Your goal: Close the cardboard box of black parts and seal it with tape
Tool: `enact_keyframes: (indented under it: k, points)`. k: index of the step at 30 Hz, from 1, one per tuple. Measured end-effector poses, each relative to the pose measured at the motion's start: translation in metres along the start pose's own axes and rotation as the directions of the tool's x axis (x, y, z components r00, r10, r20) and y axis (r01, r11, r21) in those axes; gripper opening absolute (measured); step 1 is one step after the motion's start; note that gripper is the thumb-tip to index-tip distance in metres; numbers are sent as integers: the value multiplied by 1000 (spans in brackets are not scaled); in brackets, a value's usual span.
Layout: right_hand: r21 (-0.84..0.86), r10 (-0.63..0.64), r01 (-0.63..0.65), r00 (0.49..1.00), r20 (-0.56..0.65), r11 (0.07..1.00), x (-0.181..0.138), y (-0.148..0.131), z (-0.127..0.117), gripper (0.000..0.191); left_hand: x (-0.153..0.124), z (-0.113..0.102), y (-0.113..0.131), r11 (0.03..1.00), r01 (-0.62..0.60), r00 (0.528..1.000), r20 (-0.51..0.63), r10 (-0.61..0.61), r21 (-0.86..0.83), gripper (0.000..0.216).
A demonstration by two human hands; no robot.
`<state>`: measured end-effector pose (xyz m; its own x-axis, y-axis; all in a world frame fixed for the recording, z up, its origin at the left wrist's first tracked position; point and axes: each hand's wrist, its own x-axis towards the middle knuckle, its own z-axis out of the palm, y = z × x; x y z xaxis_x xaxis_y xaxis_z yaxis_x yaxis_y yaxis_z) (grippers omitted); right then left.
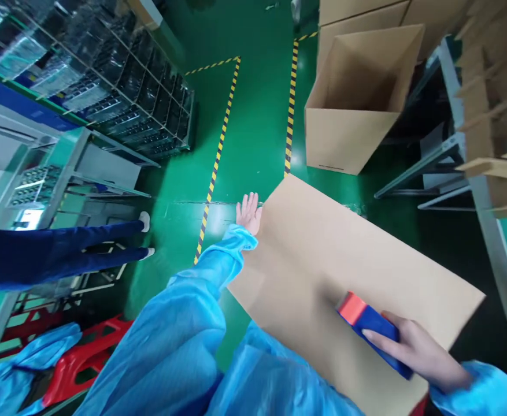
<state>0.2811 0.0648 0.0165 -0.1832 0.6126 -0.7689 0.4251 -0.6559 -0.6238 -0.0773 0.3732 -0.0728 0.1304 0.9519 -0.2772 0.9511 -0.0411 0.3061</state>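
Box: a flat, plain brown cardboard box (344, 271) lies tilted across my lap and front, its broad face up towards me. Its long axis runs from upper left, near the floor marking, down to the lower right corner.
Left hand: my left hand (248, 212) is open, fingers spread, pressed flat against the far upper-left edge of the cardboard. It grips nothing; it only touches that edge.
Right hand: my right hand (418, 349) is closed around a blue tape dispenser with an orange-red head (368, 320), fingers wrapped over its body.
Dispenser on box: the orange-red head rests on the cardboard face, in its lower right part, pointing up and left along the long axis.
Key relation: the bare stretch of the cardboard lies up and left of my right hand, towards my left hand at the far end. My right hand is the nearer one to me.
Sleeves: both arms wear light blue plastic sleeves (184, 323).
Around: an open brown carton (357, 115) stands on the green floor (257, 115) beyond, well apart from my hands.
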Motion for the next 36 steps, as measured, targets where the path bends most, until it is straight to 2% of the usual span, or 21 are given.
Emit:
enact_keyframes:
  k: [2, 4, 7, 9, 11, 15, 18, 23, 26, 29, 31, 33, 35, 36]
  points:
    - [9, 27, -26, 999, -25, 1000, -27, 28, -9, 56, -20, 7, 25, 998, 32, 998, -58, -29, 48, 65]
    - [-14, 18, -19, 999, -42, 1000, -37, 39, -13, 56, -53, 26, 60, 993, 0, 997, -81, 9, 118, 67]
    - [-79, -9, 4, 998, -67, 997, -32, 35, -17, 56, -109, 67, 110, 965, -149, 987, -25, 157, 215, 65]
    - [-85, -30, 22, 995, -90, 996, -26, 29, -17, 55, -133, 87, 130, 960, -147, 988, -12, 154, 237, 66]
    - [-57, -50, 44, 993, -106, 997, -25, 26, -18, 54, -139, 95, 138, 961, -128, 991, -15, 135, 246, 65]
    - [-9, -52, 51, 996, -76, 999, -43, 40, -20, 54, -128, 89, 133, 957, -131, 990, -6, 137, 259, 64]
    - [-58, -15, 12, 999, -49, 998, -74, 75, -26, 54, -124, 86, 131, 954, -133, 991, 4, 136, 268, 65]
    - [-210, 152, -165, 985, -77, 964, -123, 140, -42, 56, -126, 94, 136, 941, -148, 986, -28, 164, 304, 64]
    - [-261, 171, -198, 978, -121, 945, -124, 158, -46, 54, -124, 93, 136, 933, -155, 981, -59, 184, 326, 64]
    - [-315, 153, -199, 974, -165, 928, -109, 163, -45, 51, -123, 86, 139, 932, -159, 980, -62, 189, 324, 64]
    - [-342, 135, -189, 975, -176, 920, -101, 164, -45, 51, -131, 85, 150, 936, -134, 983, -77, 167, 325, 65]
    - [-363, 111, -167, 979, -170, 917, -96, 166, -46, 50, -151, 94, 174, 939, -112, 986, -79, 145, 326, 67]
    - [-374, 86, -142, 983, -160, 916, -95, 168, -47, 48, -182, 113, 209, 929, -188, 980, -2, 199, 319, 67]
    - [-373, 75, -130, 984, -159, 919, -96, 170, -48, 47, -200, 124, 227, 901, -321, 947, 109, 302, 292, 67]
